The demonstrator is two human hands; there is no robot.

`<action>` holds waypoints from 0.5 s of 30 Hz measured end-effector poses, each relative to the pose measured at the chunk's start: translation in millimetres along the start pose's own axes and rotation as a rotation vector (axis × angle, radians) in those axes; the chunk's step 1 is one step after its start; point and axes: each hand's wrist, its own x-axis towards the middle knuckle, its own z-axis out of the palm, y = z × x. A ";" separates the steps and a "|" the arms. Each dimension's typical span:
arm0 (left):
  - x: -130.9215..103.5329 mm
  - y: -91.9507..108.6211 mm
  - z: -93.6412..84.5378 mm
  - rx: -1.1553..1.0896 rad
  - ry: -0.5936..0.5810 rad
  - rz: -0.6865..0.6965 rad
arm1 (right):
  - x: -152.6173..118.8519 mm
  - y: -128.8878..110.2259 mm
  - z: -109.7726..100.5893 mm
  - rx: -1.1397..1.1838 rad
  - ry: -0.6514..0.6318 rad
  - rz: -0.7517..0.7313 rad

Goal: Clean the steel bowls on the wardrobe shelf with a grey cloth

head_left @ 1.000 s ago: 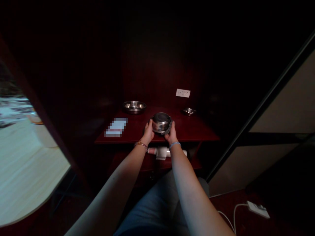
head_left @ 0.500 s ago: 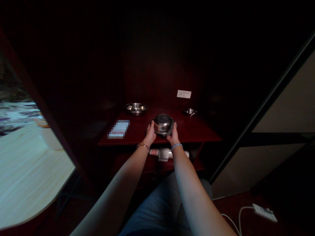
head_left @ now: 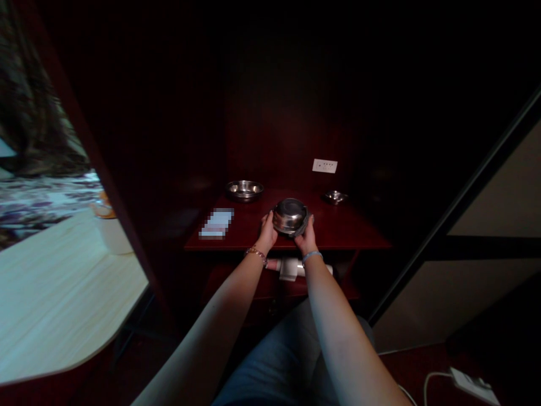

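Observation:
A shiny steel bowl, turned bottom up, is held between my two hands above the front of the dark red shelf. My left hand grips its left side, thumb up along the wall. On the opposite side my right hand clasps the rim. Something grey, perhaps a cloth, shows between the right fingers and the bowl, too dark to make out. Behind, a wider steel bowl stands upright at the left, and a small steel dish at the right.
A blurred-out pale rectangle lies on the shelf's left. A white socket plate is on the back wall. Below lies a white cylindrical object. At left, a pale table bears a white container. A power strip rests on the floor.
The view has swung a little to the left, so everything appears further right. Both hands keep their hold on the upturned bowl, with little change in its pose.

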 end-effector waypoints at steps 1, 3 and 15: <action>-1.1 0.8 0.6 -0.009 -0.019 -0.027 | 0.0 -0.3 0.3 0.014 0.000 -0.015; -4.4 0.3 2.5 0.024 -0.036 -0.083 | 0.3 -0.4 1.0 0.038 0.004 -0.048; -4.6 -21.1 9.9 0.219 0.012 0.080 | -4.0 0.9 3.1 0.052 0.001 -0.068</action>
